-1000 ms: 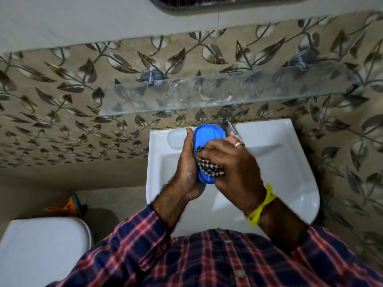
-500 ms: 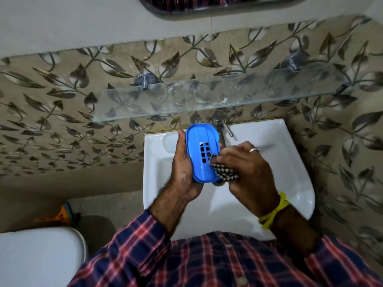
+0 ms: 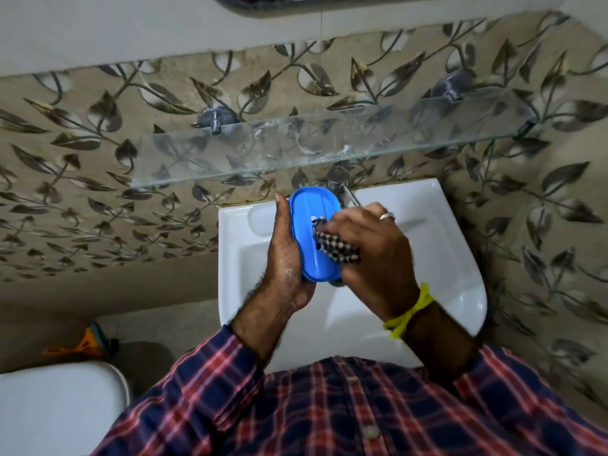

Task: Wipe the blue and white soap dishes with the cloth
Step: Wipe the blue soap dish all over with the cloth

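The blue soap dish (image 3: 314, 238), an oval with slotted drain holes and no readable lettering, stands on edge over the white washbasin (image 3: 437, 245). The left hand (image 3: 286, 258) clasps its left side. The right hand (image 3: 371, 255) presses a bunched black-and-white checked cloth (image 3: 334, 246) against its face.

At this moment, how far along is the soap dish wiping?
In hand: the left hand holds the blue soap dish over the white basin, while the right hand presses the checked cloth onto its slotted face. Nothing visibly finished yet. Left: the white soap dish, which is not in view.
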`<move>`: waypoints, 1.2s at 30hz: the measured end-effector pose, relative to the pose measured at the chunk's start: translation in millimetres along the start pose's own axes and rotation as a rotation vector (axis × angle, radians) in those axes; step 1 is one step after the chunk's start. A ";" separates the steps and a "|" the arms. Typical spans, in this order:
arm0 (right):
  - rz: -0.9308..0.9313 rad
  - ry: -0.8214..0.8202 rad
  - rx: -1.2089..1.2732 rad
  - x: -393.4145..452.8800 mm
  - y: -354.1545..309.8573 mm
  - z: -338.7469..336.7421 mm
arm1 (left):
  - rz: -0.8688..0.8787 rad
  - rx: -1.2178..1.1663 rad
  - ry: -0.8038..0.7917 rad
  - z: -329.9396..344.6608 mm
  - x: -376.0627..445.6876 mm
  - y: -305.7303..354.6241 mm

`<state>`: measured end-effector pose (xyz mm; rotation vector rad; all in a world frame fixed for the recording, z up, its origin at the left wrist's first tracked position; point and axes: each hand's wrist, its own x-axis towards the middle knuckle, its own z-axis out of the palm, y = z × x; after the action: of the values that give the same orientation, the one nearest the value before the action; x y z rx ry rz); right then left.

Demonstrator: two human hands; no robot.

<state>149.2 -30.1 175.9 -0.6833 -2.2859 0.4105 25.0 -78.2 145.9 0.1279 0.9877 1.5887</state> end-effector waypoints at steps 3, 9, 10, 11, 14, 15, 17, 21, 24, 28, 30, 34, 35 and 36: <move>-0.020 0.007 -0.003 3.0 -3.9 4.3 | -0.004 0.004 -0.025 0.4 -4.3 0.8; 0.123 0.093 0.000 12.3 -8.9 3.1 | -0.017 0.112 -0.025 1.3 -15.3 -12.5; 0.082 0.078 -0.004 14.4 -12.9 4.2 | -0.017 0.115 -0.030 1.8 -16.7 -13.0; 0.045 0.056 -0.016 13.8 -16.1 3.8 | -0.014 0.116 -0.040 2.3 -18.4 -12.0; 0.094 0.068 -0.045 16.1 -14.0 -2.3 | 0.019 0.147 -0.032 3.0 -17.8 -9.6; 0.127 0.072 -0.048 20.1 -12.5 -1.8 | 0.027 0.143 -0.021 4.0 -17.5 -10.1; 0.109 0.050 -0.042 23.9 -13.8 2.2 | 0.032 0.116 -0.025 1.4 -15.0 -9.5; 0.111 0.012 -0.068 6.1 -9.9 -1.3 | 0.055 0.132 -0.040 -6.1 -15.7 -1.3; 0.286 -0.004 -0.080 15.8 -7.7 2.4 | 0.065 0.186 -0.014 -2.7 -15.9 -2.9; 0.281 -0.080 -0.086 14.7 -14.4 5.1 | 0.076 0.173 -0.045 -5.9 -13.4 4.9; 0.327 -0.090 -0.076 12.9 -10.9 0.1 | 0.084 0.204 -0.027 -6.3 -13.8 4.4; 0.411 -0.066 -0.035 23.1 -12.6 6.2 | 0.069 0.217 -0.014 -1.4 -11.2 5.7; 0.379 -0.106 -0.022 19.3 -14.1 7.2 | 0.075 0.206 -0.001 -1.9 -10.3 9.4; 0.348 -0.160 -0.014 13.0 -14.3 7.1 | 0.087 0.194 0.022 -3.2 -9.6 12.9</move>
<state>131.2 -34.8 184.6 -1.0956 -2.3204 0.6316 16.1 -87.3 156.3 0.2911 1.1660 1.5736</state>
